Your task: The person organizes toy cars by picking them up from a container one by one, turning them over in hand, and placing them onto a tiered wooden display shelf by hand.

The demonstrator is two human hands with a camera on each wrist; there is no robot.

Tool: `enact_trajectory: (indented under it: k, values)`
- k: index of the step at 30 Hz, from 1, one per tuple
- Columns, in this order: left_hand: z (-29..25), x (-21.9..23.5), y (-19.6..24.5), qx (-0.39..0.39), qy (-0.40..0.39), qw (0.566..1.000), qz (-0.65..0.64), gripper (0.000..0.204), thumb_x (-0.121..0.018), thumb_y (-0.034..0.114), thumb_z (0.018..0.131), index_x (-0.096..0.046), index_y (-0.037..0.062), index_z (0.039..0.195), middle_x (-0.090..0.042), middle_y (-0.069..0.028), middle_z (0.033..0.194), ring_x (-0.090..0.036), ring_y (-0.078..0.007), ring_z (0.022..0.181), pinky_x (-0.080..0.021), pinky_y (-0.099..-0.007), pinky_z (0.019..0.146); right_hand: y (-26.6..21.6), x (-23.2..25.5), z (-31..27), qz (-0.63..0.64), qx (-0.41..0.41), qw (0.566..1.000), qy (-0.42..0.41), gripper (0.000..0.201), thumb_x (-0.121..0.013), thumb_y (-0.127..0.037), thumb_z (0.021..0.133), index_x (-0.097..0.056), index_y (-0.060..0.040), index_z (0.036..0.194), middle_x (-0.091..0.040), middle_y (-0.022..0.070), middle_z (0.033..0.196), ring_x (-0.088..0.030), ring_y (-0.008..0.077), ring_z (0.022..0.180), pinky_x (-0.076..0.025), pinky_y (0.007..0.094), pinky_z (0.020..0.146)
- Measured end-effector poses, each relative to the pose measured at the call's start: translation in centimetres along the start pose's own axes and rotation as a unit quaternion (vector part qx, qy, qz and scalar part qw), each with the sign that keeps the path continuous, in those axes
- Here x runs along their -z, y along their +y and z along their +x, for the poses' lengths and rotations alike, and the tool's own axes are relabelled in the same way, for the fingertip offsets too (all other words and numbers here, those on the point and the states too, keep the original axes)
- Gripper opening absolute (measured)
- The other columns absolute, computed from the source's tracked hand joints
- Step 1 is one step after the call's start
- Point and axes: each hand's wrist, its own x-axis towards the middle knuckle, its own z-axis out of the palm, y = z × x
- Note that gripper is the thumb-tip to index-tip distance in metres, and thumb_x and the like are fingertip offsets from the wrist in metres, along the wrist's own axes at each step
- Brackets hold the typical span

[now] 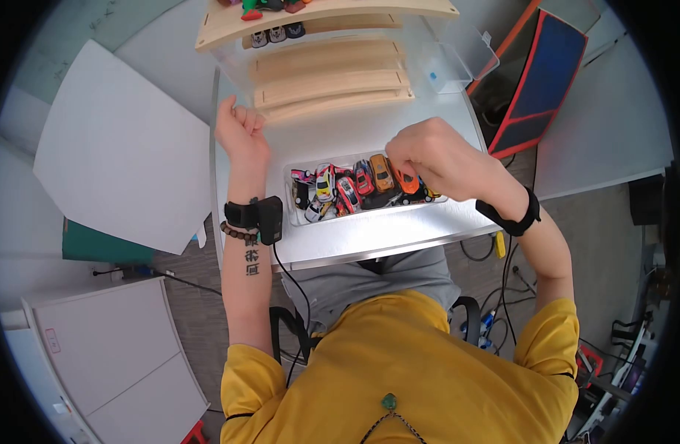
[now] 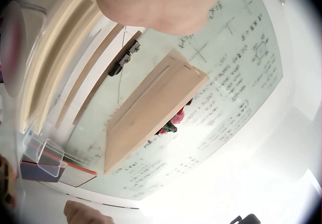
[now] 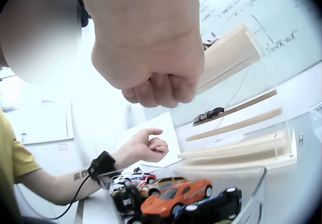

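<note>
From my end, the right hand (image 1: pixel 442 157) is clenched, its fingers curled in with nothing visible in them, above the right end of a clear plastic bin (image 1: pixel 292 214). The left hand (image 1: pixel 242 137) is released: its fingers curl loosely around nothing, palm turned up, at the left of the surface (image 1: pixel 354 243), beyond the bin's left end.

Toy cars fill the bin. The orange toy car (image 3: pixel 176 196) lies nearly under my right hand, with a black-and-blue car (image 3: pixel 209 207) beside it. Further left I see a golden-brown car (image 1: pixel 381 172), a red car (image 1: pixel 363 177), a red-and-white car (image 1: pixel 348 194) and a white-and-yellow car (image 1: pixel 324 182), packed at mixed angles (a proper little traffic jam).

Behind the bin stands a tiered wooden rack (image 1: pixel 329 87); three small dark toy cars (image 1: pixel 278 34) sit side by side on one tier, and colorful figures (image 1: pixel 269 9) on top. Right of the rack is a clear plastic box (image 1: pixel 448 72). A whiteboard (image 2: pixel 226 103) covered in handwriting hangs behind.
</note>
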Motion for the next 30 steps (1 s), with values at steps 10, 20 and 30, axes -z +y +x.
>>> enact_trajectory:
  k: [10,20,30]
  values:
    - [0.2,0.0,0.0,0.011,-0.006,1.0,-0.011,0.04,-0.056,0.01,0.1,-0.029,0.0169,0.071,-0.019,0.0049,0.059,-0.018,-0.0101,0.05,-0.02,-0.0313,0.052,-1.2,-1.9,-0.9,-0.026,0.001,0.996,-0.083,0.031,-0.077,0.001,0.075,-0.074,-0.0053,0.104,-0.056,0.007,0.102,-0.057,0.0276,0.104,-0.052,0.0394,0.09]
    - [0.2,0.1,-0.2,0.022,0.006,1.0,-0.01,0.037,-0.059,0.01,0.099,-0.035,0.0157,0.071,-0.022,0.0052,0.059,-0.019,-0.0102,0.05,-0.021,-0.0311,0.052,-1.0,-3.0,0.6,-0.082,0.015,0.989,-0.121,0.018,-0.079,-0.004,0.075,-0.076,-0.0021,0.092,-0.062,0.0106,0.101,-0.059,0.0295,0.105,-0.052,0.0407,0.091]
    - [-0.6,-0.9,0.2,-0.002,0.005,1.0,-0.002,0.035,-0.059,0.009,0.098,-0.037,0.0153,0.072,-0.024,0.0061,0.06,-0.021,-0.0086,0.05,-0.023,-0.0309,0.052,-0.1,-1.2,1.6,0.03,0.011,0.993,-0.117,0.018,-0.081,-0.005,0.077,-0.072,0.0009,0.091,-0.063,0.0125,0.093,-0.064,0.0289,0.095,-0.053,0.0384,0.085]
